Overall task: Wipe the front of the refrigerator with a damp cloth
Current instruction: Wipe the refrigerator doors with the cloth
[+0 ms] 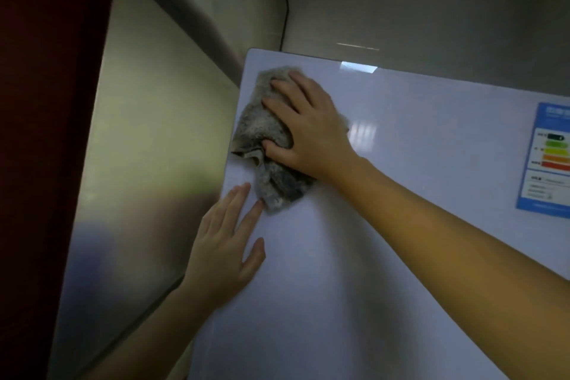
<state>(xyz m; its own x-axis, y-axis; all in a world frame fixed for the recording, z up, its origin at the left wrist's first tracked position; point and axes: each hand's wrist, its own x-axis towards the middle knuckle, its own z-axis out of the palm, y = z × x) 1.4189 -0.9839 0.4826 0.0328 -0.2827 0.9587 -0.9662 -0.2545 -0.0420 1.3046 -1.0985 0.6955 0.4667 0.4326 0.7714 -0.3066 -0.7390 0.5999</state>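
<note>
– While you lean in like that, where is the cloth?

– The grey fluffy cloth (259, 120) is bunched against the glossy white refrigerator door (416, 139), close to its top left corner, with one end trailing down the door.

– Which of your hands has it?

– My right hand (308, 129). The palm and the straight, spread fingers press it flat to the door, and the thumb pushes into a fold at the cloth's left edge. Cloth shows beyond my fingertips and below the heel of the hand.

– And the other?

– My left hand (225, 256) lies flat on the door lower down, fingers straight, holding nothing, thumb out to the right. Its forefinger tip is just beside the cloth's lower end; whether they touch I cannot tell. The two hands are apart, right above left.

– Anything else on the door?

– A blue energy label (549, 160) with coloured bars, stuck near the right edge, partly cut off by the view and well apart from the cloth. Left of the door runs a brushed-metal side panel (138, 133), and beyond that a dark red panel (46, 102).
</note>
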